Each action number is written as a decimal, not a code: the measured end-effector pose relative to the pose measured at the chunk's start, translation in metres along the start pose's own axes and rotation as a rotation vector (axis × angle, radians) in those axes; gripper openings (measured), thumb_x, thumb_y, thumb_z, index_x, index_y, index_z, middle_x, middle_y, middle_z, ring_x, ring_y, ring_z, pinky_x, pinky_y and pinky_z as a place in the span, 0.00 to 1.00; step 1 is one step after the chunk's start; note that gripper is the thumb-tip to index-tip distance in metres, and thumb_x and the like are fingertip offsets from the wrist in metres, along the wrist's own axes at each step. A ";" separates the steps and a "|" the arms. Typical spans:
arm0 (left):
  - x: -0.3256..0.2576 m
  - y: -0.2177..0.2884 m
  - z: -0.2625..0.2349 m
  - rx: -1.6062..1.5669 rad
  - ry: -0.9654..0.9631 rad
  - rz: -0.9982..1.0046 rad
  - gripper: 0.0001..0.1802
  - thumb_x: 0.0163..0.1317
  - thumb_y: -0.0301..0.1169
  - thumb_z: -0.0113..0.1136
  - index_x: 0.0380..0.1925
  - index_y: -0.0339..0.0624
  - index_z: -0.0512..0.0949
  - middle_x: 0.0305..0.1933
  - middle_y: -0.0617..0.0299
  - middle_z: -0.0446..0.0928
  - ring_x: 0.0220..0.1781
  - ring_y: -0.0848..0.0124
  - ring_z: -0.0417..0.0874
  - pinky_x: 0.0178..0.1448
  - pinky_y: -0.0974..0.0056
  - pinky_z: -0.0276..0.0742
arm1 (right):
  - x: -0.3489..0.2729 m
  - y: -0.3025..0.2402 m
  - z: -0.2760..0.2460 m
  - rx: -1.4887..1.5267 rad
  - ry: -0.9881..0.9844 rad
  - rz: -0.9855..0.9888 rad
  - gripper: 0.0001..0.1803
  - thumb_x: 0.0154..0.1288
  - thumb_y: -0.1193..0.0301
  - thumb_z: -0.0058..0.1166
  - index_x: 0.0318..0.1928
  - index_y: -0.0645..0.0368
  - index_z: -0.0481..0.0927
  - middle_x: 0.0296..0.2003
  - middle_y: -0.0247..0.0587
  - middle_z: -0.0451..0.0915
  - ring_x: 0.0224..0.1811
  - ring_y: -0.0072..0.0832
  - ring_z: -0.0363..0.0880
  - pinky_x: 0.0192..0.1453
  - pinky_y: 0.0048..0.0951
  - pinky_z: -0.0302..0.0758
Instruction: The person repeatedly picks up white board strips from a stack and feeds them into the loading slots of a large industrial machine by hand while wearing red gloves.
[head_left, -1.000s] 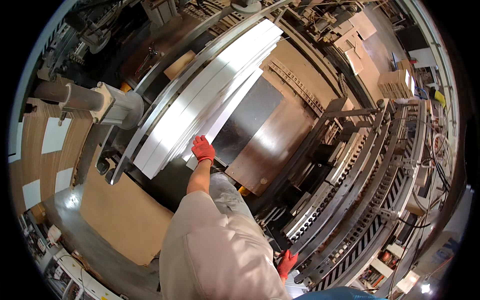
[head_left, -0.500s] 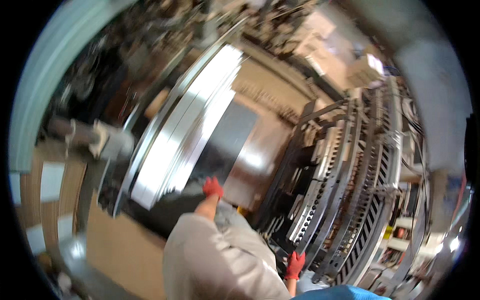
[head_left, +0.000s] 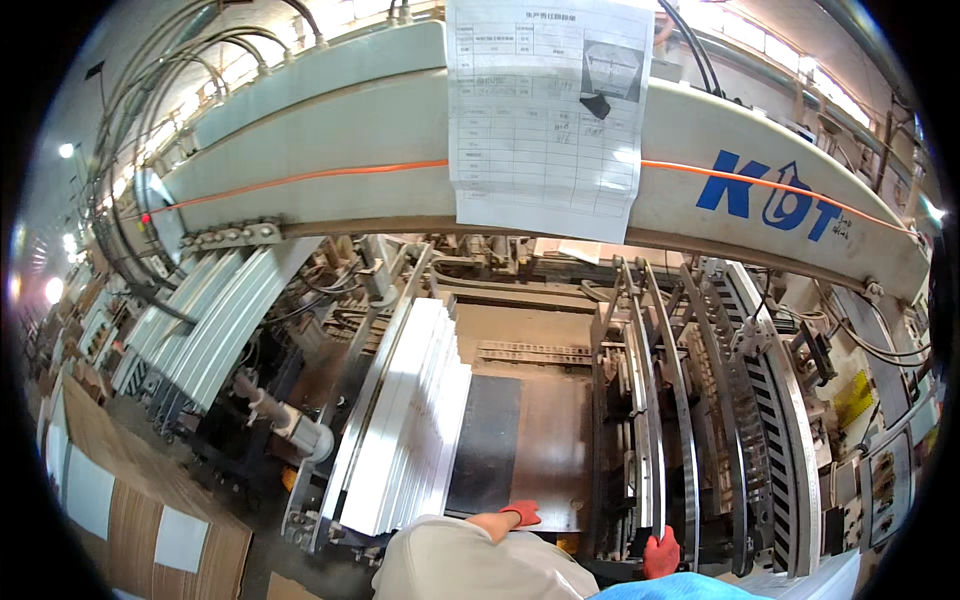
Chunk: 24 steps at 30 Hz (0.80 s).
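My left hand (head_left: 522,514), in a red glove, is low in the middle with its fingers stretched out. It lies over the near end of a shiny brown panel (head_left: 552,450), beside a dark grey panel (head_left: 488,425); whether it touches is unclear. My right hand (head_left: 661,556), also red-gloved, is closed at the near end of a long metal rail (head_left: 648,440). Part of its grip is hidden. Left of the panels stands a row of long white boards (head_left: 400,420), close together and reaching away from me.
A pale machine beam (head_left: 330,130) crosses above, with a paper sheet (head_left: 545,200) hanging from it and an orange cord (head_left: 360,170) along it. More rails and a striped strip (head_left: 770,450) run on the right. Striped brown-and-white stacked boards (head_left: 140,500) stand at lower left.
My view has swung upward and turned, bringing the beam and paper sheet in. My left hand has shifted right, from beside the white boards to the brown panel. The right stays at the rails.
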<state>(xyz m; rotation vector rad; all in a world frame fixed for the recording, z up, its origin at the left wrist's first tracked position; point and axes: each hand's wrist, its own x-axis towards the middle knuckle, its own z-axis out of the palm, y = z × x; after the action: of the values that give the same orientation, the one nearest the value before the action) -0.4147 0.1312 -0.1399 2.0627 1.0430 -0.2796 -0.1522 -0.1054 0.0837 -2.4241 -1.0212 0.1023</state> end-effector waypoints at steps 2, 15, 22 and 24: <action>-0.011 0.011 0.006 0.058 -0.074 0.026 0.30 0.51 0.49 0.60 0.53 0.46 0.79 0.58 0.48 0.76 0.61 0.50 0.75 0.64 0.52 0.71 | 0.001 0.001 -0.001 -0.023 0.009 0.007 0.11 0.54 0.69 0.52 0.38 0.59 0.76 0.31 0.58 0.81 0.37 0.56 0.80 0.40 0.54 0.73; -0.103 -0.021 0.018 0.026 -0.011 -0.144 0.26 0.45 0.47 0.65 0.41 0.41 0.84 0.49 0.43 0.80 0.54 0.48 0.80 0.57 0.50 0.76 | 0.002 -0.005 -0.016 0.094 -0.051 0.037 0.17 0.55 0.69 0.49 0.44 0.63 0.77 0.38 0.62 0.81 0.43 0.58 0.78 0.48 0.53 0.74; -0.142 -0.032 0.046 -0.022 0.086 -0.262 0.28 0.46 0.52 0.65 0.39 0.39 0.85 0.46 0.42 0.81 0.52 0.48 0.81 0.54 0.51 0.77 | 0.000 0.000 -0.019 0.122 -0.073 0.026 0.18 0.55 0.69 0.47 0.46 0.63 0.77 0.41 0.62 0.80 0.46 0.58 0.77 0.50 0.53 0.73; -0.145 -0.032 0.057 0.040 0.086 -0.226 0.29 0.48 0.53 0.64 0.38 0.39 0.85 0.46 0.42 0.81 0.52 0.48 0.81 0.55 0.51 0.77 | 0.000 0.001 -0.019 0.140 -0.073 0.036 0.19 0.55 0.69 0.47 0.48 0.63 0.76 0.42 0.62 0.80 0.47 0.58 0.77 0.50 0.53 0.73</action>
<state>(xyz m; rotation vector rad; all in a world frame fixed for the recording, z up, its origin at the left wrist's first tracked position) -0.5227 0.0160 -0.1227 2.0085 1.3359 -0.3298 -0.1462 -0.1138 0.0992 -2.3265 -0.9690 0.2675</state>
